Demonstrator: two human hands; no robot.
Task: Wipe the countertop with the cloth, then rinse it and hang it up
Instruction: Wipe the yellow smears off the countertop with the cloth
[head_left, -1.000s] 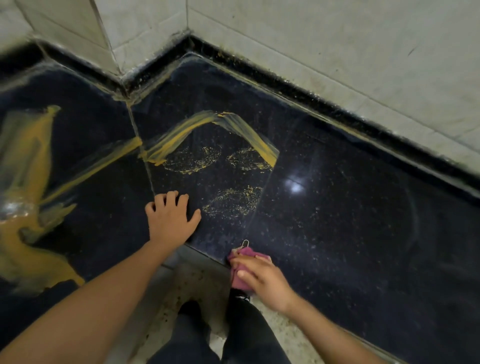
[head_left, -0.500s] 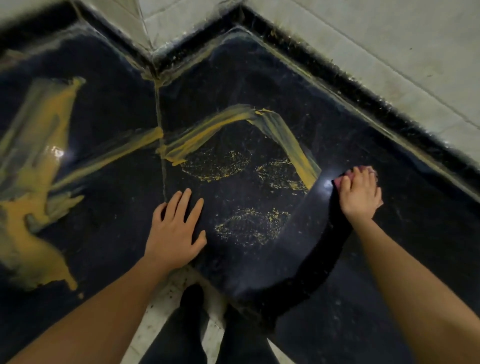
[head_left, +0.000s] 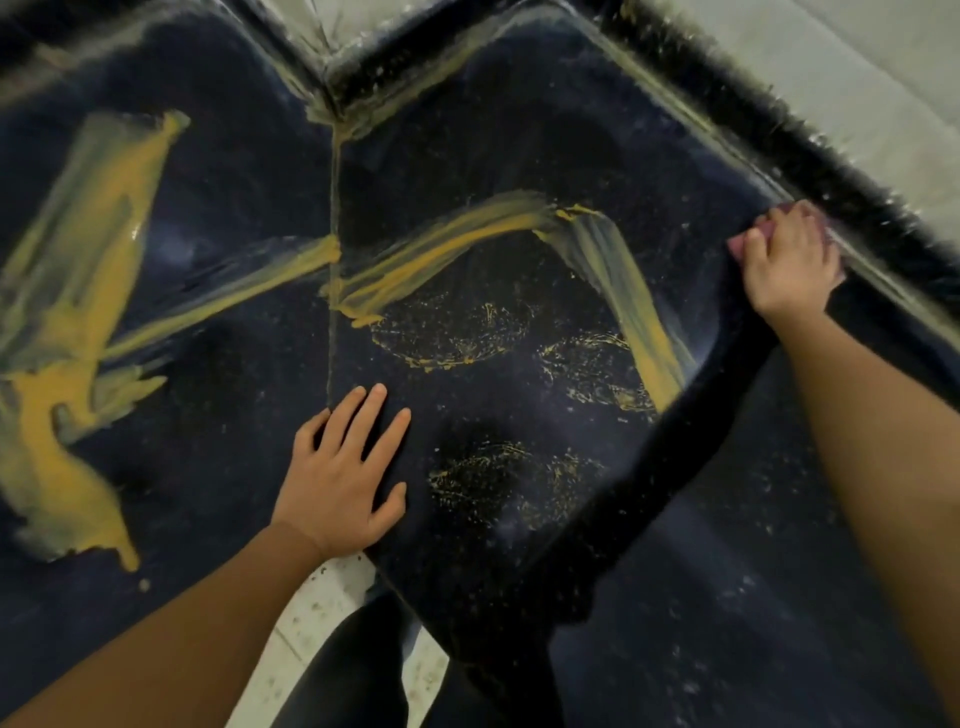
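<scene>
Change since earlier frames: right hand (head_left: 789, 260) and cloth (head_left: 737, 241) have travelled from the counter's front edge across the dark stone to its far right edge; left hand (head_left: 337, 483) stays planted on the same spot.
Countertop (head_left: 519, 130): dark, polished, speckled stone that bends round an inner corner, both arms reaching over it.
Wall (head_left: 857, 78): pale tiles behind the counter, at the top right.
Upstand (head_left: 779, 140): black strip between wall and countertop, following the bend.
Yellow smear (head_left: 78, 322): broad wet patch on the left part of the counter, well apart from the cloth.
Arched streak (head_left: 457, 239): thinner yellow band rising from the seam and falling away to the right, between the two hands.
Ring marks (head_left: 452, 332): three faint yellow residue rings under the arch, near the left hand.
Floor (head_left: 322, 613): light speckled tiles seen below the counter's inner corner.
Seam (head_left: 332, 312): thin joint line running from the corner toward the left hand.
Left hand: palm down, fingers straight and slightly spread, resting flat on the stone just beside the seam.
Right hand: fingers bent over the cloth, gripping it and pressing it down; motion-blurred.
Cloth: pink, mostly hidden beneath the right hand, lying on the countertop against the foot of the upstand.
</scene>
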